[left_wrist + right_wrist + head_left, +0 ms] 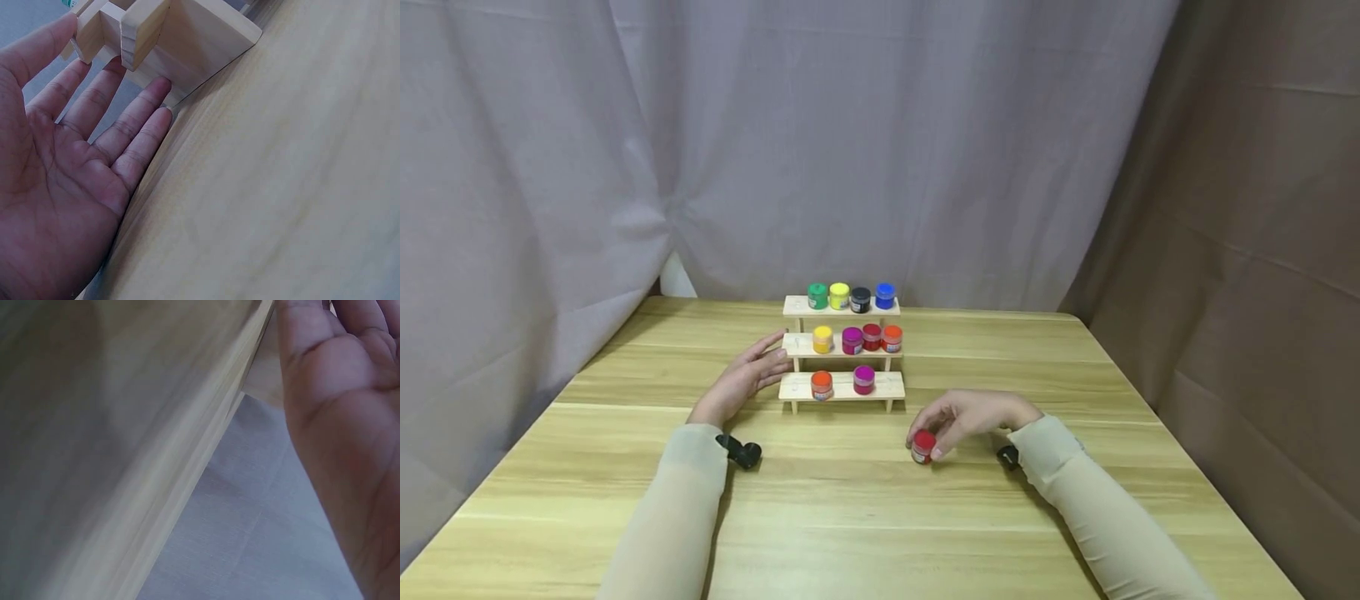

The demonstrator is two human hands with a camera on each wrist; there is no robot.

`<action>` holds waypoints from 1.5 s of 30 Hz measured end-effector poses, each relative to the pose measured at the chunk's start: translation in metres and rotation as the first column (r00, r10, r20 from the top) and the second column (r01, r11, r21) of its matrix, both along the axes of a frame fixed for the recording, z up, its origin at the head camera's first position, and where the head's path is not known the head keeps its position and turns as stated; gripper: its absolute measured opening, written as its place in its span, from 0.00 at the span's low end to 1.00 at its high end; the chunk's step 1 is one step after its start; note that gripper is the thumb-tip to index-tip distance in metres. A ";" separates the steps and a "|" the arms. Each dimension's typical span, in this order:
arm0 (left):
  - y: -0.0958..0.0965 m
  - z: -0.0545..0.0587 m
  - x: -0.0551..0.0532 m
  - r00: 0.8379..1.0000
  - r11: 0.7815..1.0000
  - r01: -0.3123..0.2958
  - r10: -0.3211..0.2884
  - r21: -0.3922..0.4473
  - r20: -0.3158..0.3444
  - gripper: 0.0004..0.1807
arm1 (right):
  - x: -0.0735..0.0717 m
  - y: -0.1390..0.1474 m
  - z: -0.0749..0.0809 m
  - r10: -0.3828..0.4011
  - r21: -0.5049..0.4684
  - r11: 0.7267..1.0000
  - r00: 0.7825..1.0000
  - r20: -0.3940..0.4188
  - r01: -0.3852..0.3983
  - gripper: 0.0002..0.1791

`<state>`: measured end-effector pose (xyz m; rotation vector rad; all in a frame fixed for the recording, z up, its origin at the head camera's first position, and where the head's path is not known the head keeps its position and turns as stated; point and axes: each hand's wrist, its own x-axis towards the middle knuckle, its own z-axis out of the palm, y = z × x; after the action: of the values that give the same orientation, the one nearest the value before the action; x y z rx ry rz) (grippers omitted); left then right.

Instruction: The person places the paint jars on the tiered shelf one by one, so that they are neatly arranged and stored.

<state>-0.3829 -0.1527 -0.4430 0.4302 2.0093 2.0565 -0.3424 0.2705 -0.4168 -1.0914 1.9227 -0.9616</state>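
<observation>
A three-tier wooden rack (880, 386) stands near the back of the table, carrying small paint jars. Its bottom step bears an orange jar (822, 385) and a magenta jar (864, 380). Against the rack's left side lies my left hand (745, 379), fingers extended; the left wrist view shows its fingertips right at the wooden step ends (187, 50). Right of the rack and nearer to me, my right hand (966, 417) pinches a red paint jar (922, 447) between thumb and fingers, low over the table. In the right wrist view only the palm (350, 425) shows, and the jar is hidden.
The middle step holds a golden-yellow jar (823, 339), a purple jar (852, 340), a dark red jar (872, 337) and an orange-red jar (892, 338). Green (817, 296), yellow, black and blue jars line the top. Grey curtains (880, 150) hang behind the table (820, 517).
</observation>
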 end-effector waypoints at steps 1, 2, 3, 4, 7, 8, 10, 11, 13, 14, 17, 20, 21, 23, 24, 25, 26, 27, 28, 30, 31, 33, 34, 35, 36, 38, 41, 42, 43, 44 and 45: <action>0.000 0.000 0.000 1.000 1.000 0.001 -0.001 0.003 -0.003 0.37 | 0.000 0.000 0.000 -0.003 0.001 1.000 1.000 -0.001 0.003 0.23; 0.000 0.000 0.000 1.000 1.000 0.002 -0.002 0.005 -0.006 0.37 | 0.000 0.001 0.000 -0.008 0.001 1.000 1.000 -0.001 0.008 0.23; 0.001 0.000 0.000 1.000 1.000 0.004 -0.004 0.006 -0.010 0.37 | 0.000 0.001 -0.001 -0.012 0.002 1.000 1.000 -0.001 0.012 0.23; 0.001 0.000 0.000 1.000 1.000 0.007 -0.007 0.005 -0.010 0.37 | 0.000 0.001 -0.001 -0.015 0.006 1.000 1.000 0.002 0.015 0.23; 0.001 -0.001 0.000 1.000 1.000 0.013 -0.013 -0.002 -0.006 0.38 | 0.001 0.001 -0.001 -0.022 0.021 1.000 1.000 0.010 0.022 0.23; 0.000 -0.002 0.000 1.000 1.000 0.013 -0.013 -0.002 -0.004 0.38 | 0.001 0.001 -0.001 -0.024 0.021 1.000 1.000 0.012 0.024 0.23; 0.000 -0.002 0.000 1.000 1.000 0.015 -0.015 0.000 -0.002 0.38 | 0.001 0.001 -0.001 -0.026 0.027 0.999 1.000 0.017 0.025 0.23; 0.000 -0.001 0.000 1.000 1.000 0.015 -0.015 0.000 -0.003 0.38 | 0.000 0.001 -0.001 -0.027 0.027 0.999 0.999 0.016 0.027 0.23; 0.000 -0.001 0.001 1.000 1.000 0.011 -0.011 0.002 -0.006 0.38 | 0.000 0.001 -0.001 -0.032 0.025 0.999 0.999 0.017 0.031 0.22; 0.000 -0.001 0.001 1.000 1.000 0.010 -0.010 0.005 -0.008 0.38 | 0.000 0.001 -0.001 -0.034 0.023 0.999 0.999 0.019 0.033 0.22; 0.000 0.000 0.002 1.000 1.000 0.007 -0.007 0.004 -0.008 0.38 | 0.000 0.001 -0.001 -0.033 0.024 0.999 0.999 0.018 0.032 0.22; -0.001 0.001 0.003 1.000 1.000 0.005 -0.005 0.000 -0.002 0.38 | 0.000 0.000 -0.001 -0.027 0.021 0.999 1.000 0.015 0.027 0.22; -0.001 0.001 0.003 1.000 1.000 0.005 -0.005 -0.004 -0.002 0.38 | 0.000 0.000 -0.001 -0.026 0.020 0.999 1.000 0.014 0.026 0.22; 0.000 0.002 0.003 1.000 1.000 0.006 -0.006 -0.007 -0.005 0.38 | 0.000 0.000 -0.001 -0.025 0.020 1.000 1.000 0.012 0.024 0.22; 0.000 0.002 0.003 1.000 1.000 0.006 -0.006 -0.009 -0.007 0.38 | -0.001 0.001 -0.001 -0.027 0.018 0.999 1.000 0.013 0.026 0.22; 0.000 0.002 0.003 1.000 1.000 0.006 -0.006 -0.009 -0.006 0.38 | -0.001 0.001 -0.001 -0.026 0.017 1.000 1.000 0.015 0.026 0.22; 0.000 0.002 0.003 1.000 1.000 0.007 -0.007 -0.010 -0.006 0.38 | -0.001 0.001 0.000 -0.027 0.017 0.999 1.000 0.016 0.027 0.22; 0.000 0.003 0.003 1.000 1.000 0.007 -0.007 -0.012 -0.007 0.38 | -0.001 0.001 0.000 -0.029 0.019 0.999 0.999 0.016 0.029 0.22; 0.000 0.003 0.003 1.000 1.000 0.005 -0.005 -0.012 -0.006 0.38 | -0.001 0.002 0.000 -0.030 0.020 0.999 0.999 0.016 0.030 0.22; 0.000 0.003 0.003 1.000 1.000 0.003 -0.003 -0.013 -0.003 0.37 | -0.001 0.002 0.001 -0.032 0.019 0.999 0.999 0.018 0.031 0.22; 0.000 0.003 0.003 1.000 1.000 0.003 -0.004 -0.012 -0.004 0.38 | -0.001 0.002 0.000 -0.032 0.019 0.999 0.999 0.017 0.032 0.21; 0.001 0.002 0.003 1.000 1.000 0.003 -0.003 -0.010 -0.010 0.38 | -0.001 0.002 -0.001 -0.039 0.018 0.999 0.999 0.013 0.039 0.21; 0.001 0.002 0.003 1.000 1.000 0.003 -0.003 -0.009 -0.012 0.38 | -0.001 0.002 -0.001 -0.042 0.016 0.999 0.999 0.014 0.042 0.21; 0.001 0.002 0.003 1.000 1.000 0.003 -0.003 -0.009 -0.013 0.38 | -0.001 0.002 -0.002 -0.047 0.014 0.999 0.999 0.014 0.047 0.21; 0.001 0.002 0.002 1.000 1.000 0.004 -0.004 -0.010 -0.012 0.38 | -0.001 0.002 -0.002 -0.052 0.014 0.999 0.999 0.014 0.052 0.21; 0.001 0.002 0.003 1.000 1.000 0.004 -0.004 -0.013 -0.008 0.38 | 0.000 0.002 -0.002 -0.056 0.011 0.998 0.998 0.012 0.056 0.21; 0.001 0.001 0.003 1.000 1.000 -0.005 0.005 -0.011 0.003 0.37 | 0.000 0.002 -0.002 -0.065 0.002 0.998 0.998 0.008 0.065 0.21; 0.001 0.001 0.003 1.000 1.000 -0.002 0.002 -0.010 -0.003 0.38 | 0.000 0.001 -0.002 -0.067 -0.003 0.998 0.998 0.005 0.067 0.21; 0.001 0.000 0.003 1.000 1.000 -0.003 0.003 -0.007 -0.006 0.38 | 0.000 0.001 -0.002 -0.071 -0.008 0.997 0.997 0.002 0.071 0.21; 0.001 0.000 0.002 1.000 1.000 -0.001 0.001 -0.004 -0.009 0.38 | 0.000 0.001 -0.002 -0.076 -0.012 0.997 0.997 0.000 0.076 0.21; 0.001 0.000 0.002 1.000 1.000 0.000 0.000 0.000 -0.011 0.38 | 0.000 0.001 -0.001 -0.080 -0.017 0.997 0.997 -0.002 0.080 0.20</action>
<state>-0.3809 -0.1518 -0.4433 0.4426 2.0149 2.0590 -0.3421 0.2713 -0.4182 -1.0321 1.9765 -1.0223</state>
